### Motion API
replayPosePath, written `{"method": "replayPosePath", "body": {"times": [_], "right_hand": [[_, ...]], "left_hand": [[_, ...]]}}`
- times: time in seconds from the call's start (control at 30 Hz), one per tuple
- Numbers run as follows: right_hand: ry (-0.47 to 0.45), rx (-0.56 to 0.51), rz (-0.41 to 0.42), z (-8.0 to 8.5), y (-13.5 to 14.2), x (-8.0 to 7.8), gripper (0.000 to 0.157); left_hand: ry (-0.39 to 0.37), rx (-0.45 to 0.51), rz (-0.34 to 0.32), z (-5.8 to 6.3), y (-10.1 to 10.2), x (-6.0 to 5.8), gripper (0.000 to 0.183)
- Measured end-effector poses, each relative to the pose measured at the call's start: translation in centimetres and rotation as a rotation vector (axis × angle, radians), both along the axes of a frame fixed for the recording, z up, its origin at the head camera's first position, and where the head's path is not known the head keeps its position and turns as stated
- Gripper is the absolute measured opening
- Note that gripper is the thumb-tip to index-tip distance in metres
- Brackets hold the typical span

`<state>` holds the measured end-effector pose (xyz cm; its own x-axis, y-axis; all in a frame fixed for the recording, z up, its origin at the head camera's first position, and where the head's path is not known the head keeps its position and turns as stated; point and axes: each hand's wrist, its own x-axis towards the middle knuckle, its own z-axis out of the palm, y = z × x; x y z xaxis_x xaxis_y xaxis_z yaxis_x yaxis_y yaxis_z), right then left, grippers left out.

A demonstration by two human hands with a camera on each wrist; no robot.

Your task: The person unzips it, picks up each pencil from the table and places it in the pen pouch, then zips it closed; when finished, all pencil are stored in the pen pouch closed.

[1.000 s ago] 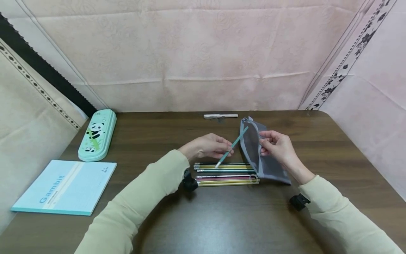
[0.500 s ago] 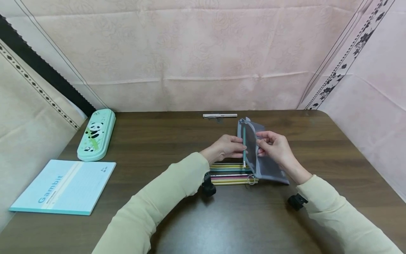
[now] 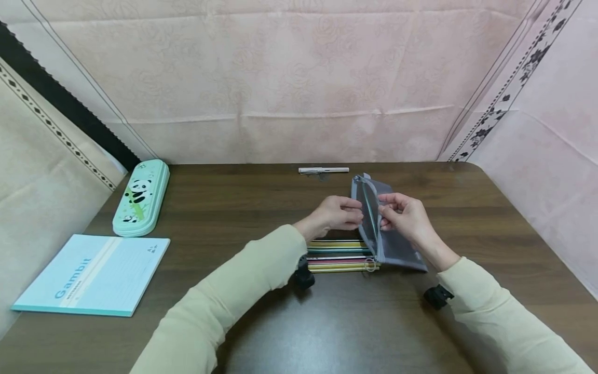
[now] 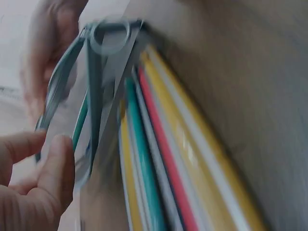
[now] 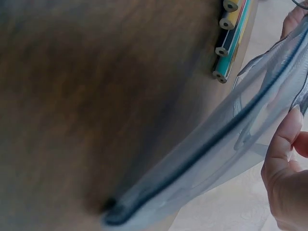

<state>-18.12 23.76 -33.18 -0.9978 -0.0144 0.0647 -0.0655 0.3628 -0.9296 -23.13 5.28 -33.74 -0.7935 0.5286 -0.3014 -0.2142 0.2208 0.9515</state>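
My right hand (image 3: pixel 407 215) pinches the side of a grey mesh zip pencil pouch (image 3: pixel 401 246), which stands unzipped on the table with its mouth facing left. Inside the mouth leans a teal pencil (image 4: pixel 80 122), which shows in the left wrist view. My left hand (image 3: pixel 334 214) is at the mouth's left edge, fingers extended and the pencil beyond the fingertips. Several pencils (image 3: pixel 334 259) in yellow, teal, red and dark tones lie side by side below the left hand. Their right ends reach the pouch, near its ring (image 3: pixel 370 265).
A silver pen (image 3: pixel 323 170) lies near the table's back edge. To the left are a mint panda pencil case (image 3: pixel 142 200) and a light blue notebook (image 3: pixel 91 275). Patterned cloth (image 3: pixel 299 83) hangs behind the dark wooden table (image 3: pixel 364 322).
My left hand has moved right to the pouch, and the teal pencil it held has gone into the mouth and left the fingers. My right hand keeps its hold on the pouch.
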Motion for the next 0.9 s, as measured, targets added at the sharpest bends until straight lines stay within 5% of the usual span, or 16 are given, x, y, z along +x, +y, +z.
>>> {"method": "replayPosePath", "body": {"times": [0.23,0.37,0.67,0.9], "right_hand": [[-0.002,0.015,-0.010,0.1,0.6,0.0,0.033],[-0.006,0.003,-0.006,0.0,0.8,0.1,0.034],[0.003,-0.004,-0.012,-0.1,0.8,0.1,0.034],[0.002,-0.010,-0.012,0.0,0.7,0.1,0.034]], "left_hand": [[0.224,-0.325,-0.188,-0.6,-5.7,-1.0,0.023],[0.355,-0.484,-0.262,-1.1,-7.4,-1.1,0.014],[0.578,-0.663,-0.382,-0.1,-7.3,-0.7,0.015],[0.585,-0.709,-0.386,1.2,-8.8,-1.6,0.014]]}}
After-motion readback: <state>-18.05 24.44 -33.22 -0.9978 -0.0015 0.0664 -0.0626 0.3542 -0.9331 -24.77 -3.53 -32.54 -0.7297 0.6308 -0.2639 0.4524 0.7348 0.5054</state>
